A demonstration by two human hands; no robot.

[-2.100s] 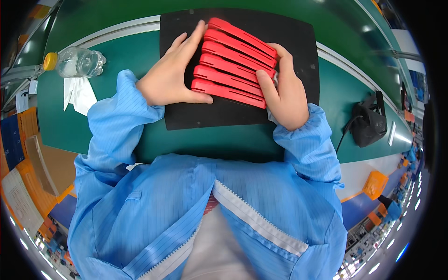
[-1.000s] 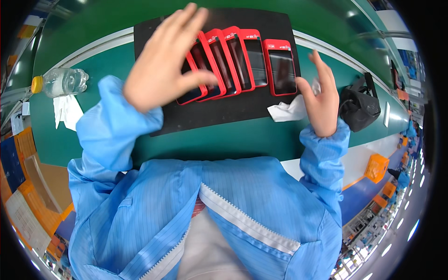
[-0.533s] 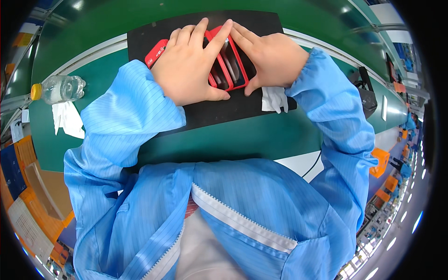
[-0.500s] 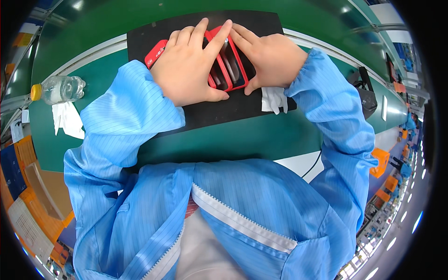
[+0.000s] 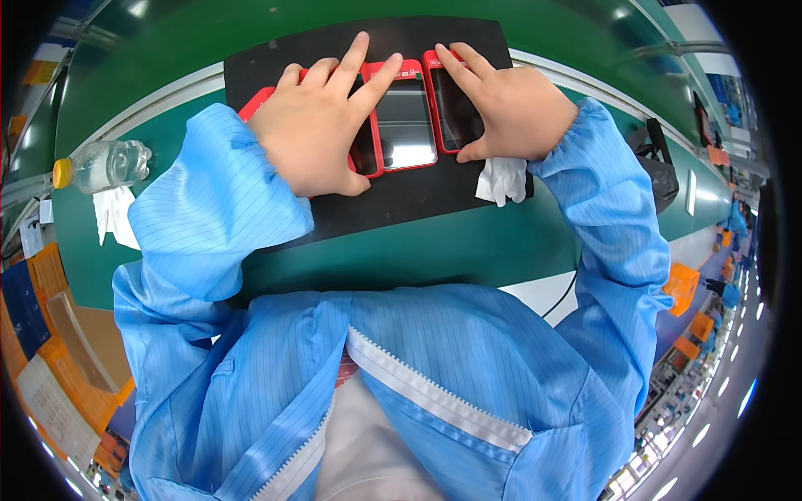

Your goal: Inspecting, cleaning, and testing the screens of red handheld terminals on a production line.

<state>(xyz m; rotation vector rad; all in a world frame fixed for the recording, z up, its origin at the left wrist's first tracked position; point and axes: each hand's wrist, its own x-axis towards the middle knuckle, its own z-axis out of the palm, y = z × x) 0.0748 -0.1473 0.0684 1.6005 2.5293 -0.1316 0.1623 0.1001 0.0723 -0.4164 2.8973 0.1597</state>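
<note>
One red-rimmed device [image 5: 406,117] lies bare on the black mat [image 5: 401,199], toward the far edge of the table [image 5: 384,255]; left hand [image 5: 309,129] and right hand [image 5: 525,115] spread wide over its neighbours [image 5: 451,104], neither grip visibly closed. I'd steer each by its edges, glass untouched.

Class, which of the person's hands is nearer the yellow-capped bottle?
Left. The left hand is right of the bottle, over red-framed devices; the right hand is farther right, over the rightmost one.
</note>
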